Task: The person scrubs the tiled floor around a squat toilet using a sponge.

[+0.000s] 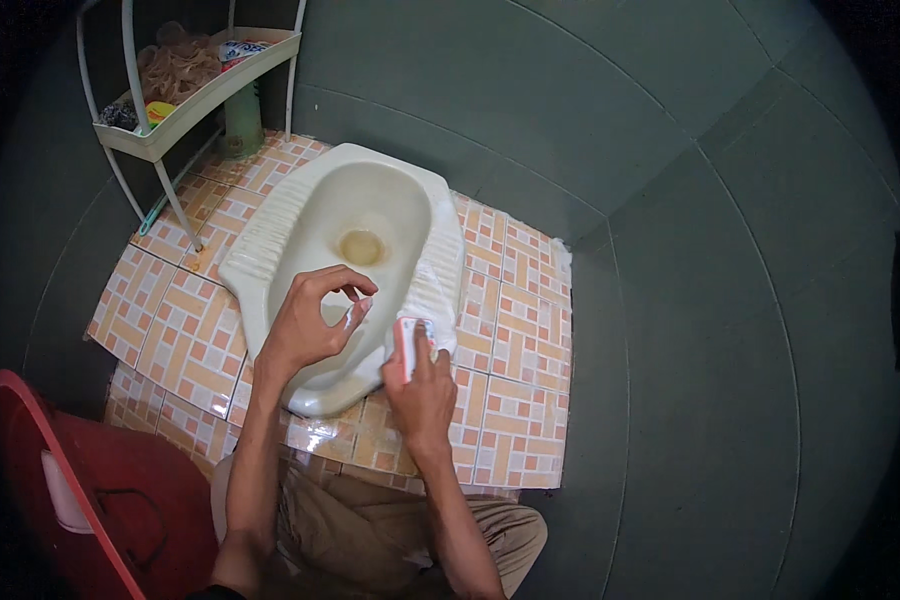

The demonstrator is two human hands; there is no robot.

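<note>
A white ceramic squat toilet (345, 165) is set in the tiled floor in front of me, with a little brownish water at the bottom of its bowl. My right hand (422, 395) grips a small red-and-white block-like thing (406, 345), pressed to the near part of the right ridged footrest (432, 290). Its underside is hidden, so its exact kind cannot be told. White foam lies around it on that footrest. Over the bowl hovers my left hand (315, 320), empty, its thumb and forefinger curved into a loop with tips slightly apart. A white smear shows on the thumb.
A red bucket (140, 470) stands close at my left. Far left, a cream rack (200, 110) holds a crumpled brown mesh bundle (178, 62) and packets. A green container (242, 122) is behind it. Dark green walls (710, 330) rise right and ahead.
</note>
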